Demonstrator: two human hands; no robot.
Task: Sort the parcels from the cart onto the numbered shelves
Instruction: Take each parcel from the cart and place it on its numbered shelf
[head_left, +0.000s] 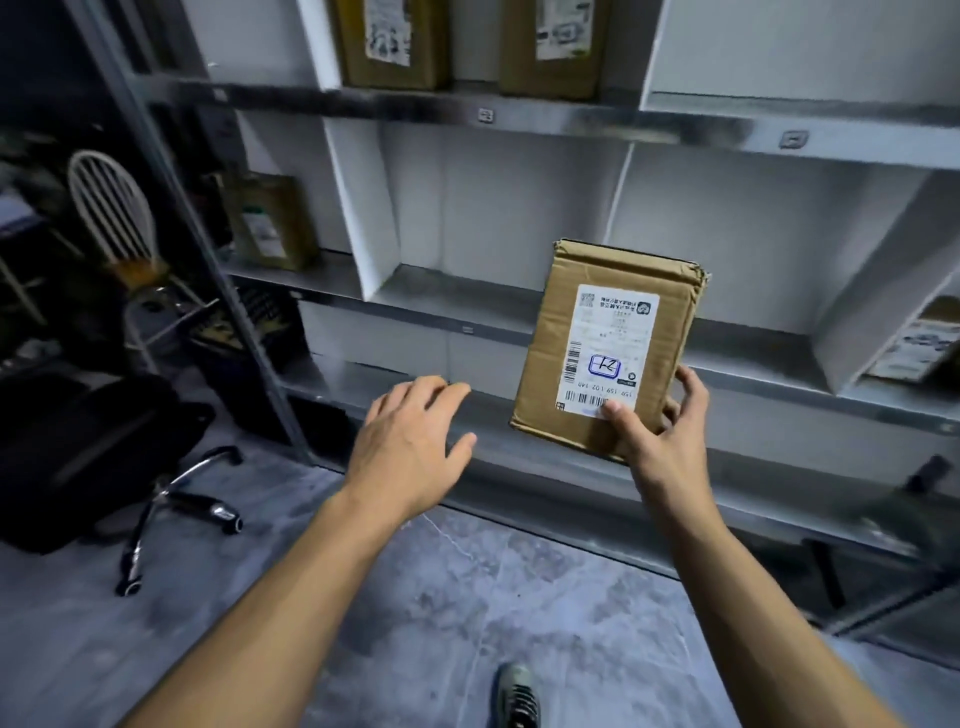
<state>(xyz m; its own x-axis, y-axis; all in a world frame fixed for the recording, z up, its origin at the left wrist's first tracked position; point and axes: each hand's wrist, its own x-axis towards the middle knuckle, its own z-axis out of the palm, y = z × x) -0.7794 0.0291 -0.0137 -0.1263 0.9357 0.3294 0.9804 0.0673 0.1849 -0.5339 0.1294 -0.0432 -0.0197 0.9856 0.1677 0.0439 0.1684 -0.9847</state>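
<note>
Here the right hand grips a parcel marked, perhaps, "24".

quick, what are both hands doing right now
Left hand: open, fingers spread, holding nothing.
Right hand: holding the cardboard parcel by its lower corner, thumb on the label.

Mottled grey concrete floor underfoot; at the dim left, a white spindle-back chair with a wooden seat stands behind a black office chair with chrome wheeled legs, lying on its side
</note>
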